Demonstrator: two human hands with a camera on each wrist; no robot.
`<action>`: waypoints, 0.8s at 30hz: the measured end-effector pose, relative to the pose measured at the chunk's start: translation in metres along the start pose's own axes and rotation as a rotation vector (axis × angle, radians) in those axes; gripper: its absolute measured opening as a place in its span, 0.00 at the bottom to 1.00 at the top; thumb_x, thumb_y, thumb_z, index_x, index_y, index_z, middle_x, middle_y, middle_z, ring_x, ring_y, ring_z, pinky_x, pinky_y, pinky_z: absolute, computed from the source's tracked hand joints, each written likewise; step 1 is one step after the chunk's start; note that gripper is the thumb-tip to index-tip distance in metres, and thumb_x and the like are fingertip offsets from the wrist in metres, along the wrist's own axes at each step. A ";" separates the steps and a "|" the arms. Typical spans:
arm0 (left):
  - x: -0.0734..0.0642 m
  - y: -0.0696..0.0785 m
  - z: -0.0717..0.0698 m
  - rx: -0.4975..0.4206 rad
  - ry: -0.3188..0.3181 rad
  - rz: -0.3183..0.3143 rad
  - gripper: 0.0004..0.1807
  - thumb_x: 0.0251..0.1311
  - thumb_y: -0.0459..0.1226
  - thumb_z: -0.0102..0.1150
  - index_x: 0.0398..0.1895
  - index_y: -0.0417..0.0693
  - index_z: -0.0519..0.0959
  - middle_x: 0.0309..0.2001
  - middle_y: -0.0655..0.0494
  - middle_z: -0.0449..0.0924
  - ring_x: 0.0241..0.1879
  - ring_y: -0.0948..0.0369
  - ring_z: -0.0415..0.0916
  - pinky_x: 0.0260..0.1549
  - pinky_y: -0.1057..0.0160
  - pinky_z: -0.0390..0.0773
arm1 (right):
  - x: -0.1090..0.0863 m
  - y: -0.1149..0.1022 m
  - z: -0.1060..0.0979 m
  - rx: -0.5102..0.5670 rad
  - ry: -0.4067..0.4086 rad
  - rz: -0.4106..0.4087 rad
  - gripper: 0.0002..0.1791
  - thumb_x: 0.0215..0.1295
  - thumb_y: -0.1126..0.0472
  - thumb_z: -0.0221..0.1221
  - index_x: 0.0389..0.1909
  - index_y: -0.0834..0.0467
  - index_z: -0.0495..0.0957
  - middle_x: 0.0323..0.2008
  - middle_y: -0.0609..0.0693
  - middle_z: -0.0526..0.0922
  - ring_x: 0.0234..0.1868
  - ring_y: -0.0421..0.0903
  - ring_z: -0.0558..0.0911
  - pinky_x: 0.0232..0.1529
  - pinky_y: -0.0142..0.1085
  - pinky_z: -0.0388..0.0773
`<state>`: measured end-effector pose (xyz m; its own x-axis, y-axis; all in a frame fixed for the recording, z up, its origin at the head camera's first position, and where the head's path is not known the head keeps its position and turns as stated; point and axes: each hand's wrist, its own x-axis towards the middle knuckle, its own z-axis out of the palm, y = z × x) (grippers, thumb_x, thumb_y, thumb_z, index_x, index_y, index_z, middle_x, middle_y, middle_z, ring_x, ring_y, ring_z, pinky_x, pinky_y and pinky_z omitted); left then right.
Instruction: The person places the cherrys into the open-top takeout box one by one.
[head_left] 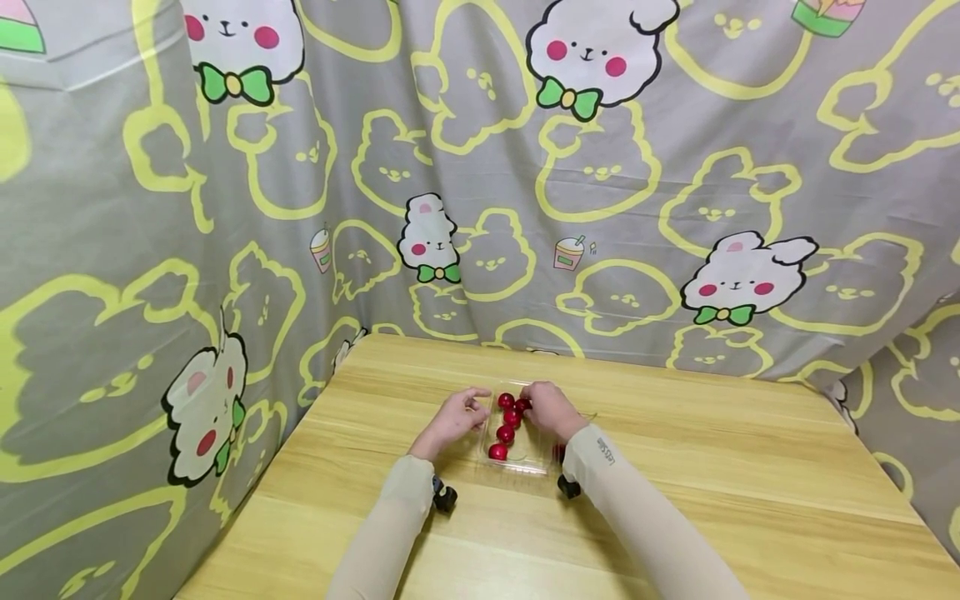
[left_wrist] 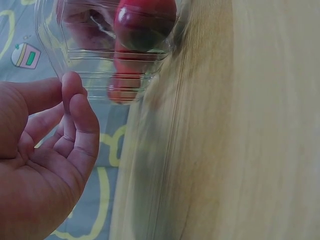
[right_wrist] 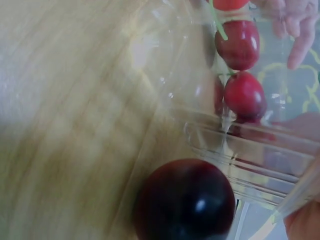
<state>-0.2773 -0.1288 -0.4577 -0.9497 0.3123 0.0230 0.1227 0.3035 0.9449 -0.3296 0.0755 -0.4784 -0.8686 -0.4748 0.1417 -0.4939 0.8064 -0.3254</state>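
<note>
A clear plastic box (head_left: 534, 457) stands on the table with several red cherries (head_left: 506, 434) in a rough row inside. At the box's left side, my left hand (head_left: 456, 417) pinches the rim between thumb and forefinger; the left wrist view shows those fingertips (left_wrist: 73, 82) meeting at the edge. My right hand (head_left: 553, 408) reaches over the box's right wall, its fingers around a cherry (head_left: 522, 406) near the far end. In the right wrist view most of that hand is hidden. A dark cherry (right_wrist: 185, 200) lies outside the box, close below my right wrist.
The wooden table (head_left: 720, 467) extends to both sides and toward me. A patterned grey curtain (head_left: 480, 183) hangs behind it and along the left. A thin stem (head_left: 591, 416) shows just right of my right hand. Both wrists carry small black cameras (head_left: 446, 498).
</note>
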 end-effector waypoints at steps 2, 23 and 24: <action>0.006 -0.010 0.000 -0.007 0.006 0.001 0.22 0.63 0.24 0.52 0.61 0.32 0.69 0.35 0.35 0.74 0.30 0.50 0.77 0.39 0.45 0.79 | 0.000 0.001 0.000 -0.003 -0.001 -0.005 0.07 0.54 0.70 0.65 0.35 0.61 0.82 0.34 0.53 0.83 0.38 0.51 0.81 0.43 0.42 0.79; 0.009 -0.011 0.000 -0.002 -0.010 -0.003 0.23 0.64 0.26 0.52 0.62 0.30 0.67 0.34 0.38 0.74 0.32 0.46 0.77 0.39 0.44 0.79 | -0.001 0.004 -0.005 0.055 0.006 0.004 0.12 0.53 0.69 0.67 0.40 0.65 0.81 0.37 0.56 0.81 0.34 0.48 0.81 0.38 0.38 0.80; 0.011 -0.015 0.000 0.002 -0.006 -0.003 0.23 0.64 0.26 0.52 0.62 0.31 0.67 0.34 0.39 0.74 0.31 0.48 0.77 0.38 0.46 0.80 | -0.001 0.005 -0.005 0.055 0.008 0.000 0.12 0.53 0.69 0.67 0.40 0.65 0.81 0.37 0.56 0.81 0.34 0.48 0.81 0.38 0.38 0.80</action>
<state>-0.2896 -0.1297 -0.4716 -0.9484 0.3165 0.0185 0.1205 0.3059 0.9444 -0.3313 0.0819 -0.4758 -0.8688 -0.4722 0.1489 -0.4914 0.7854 -0.3764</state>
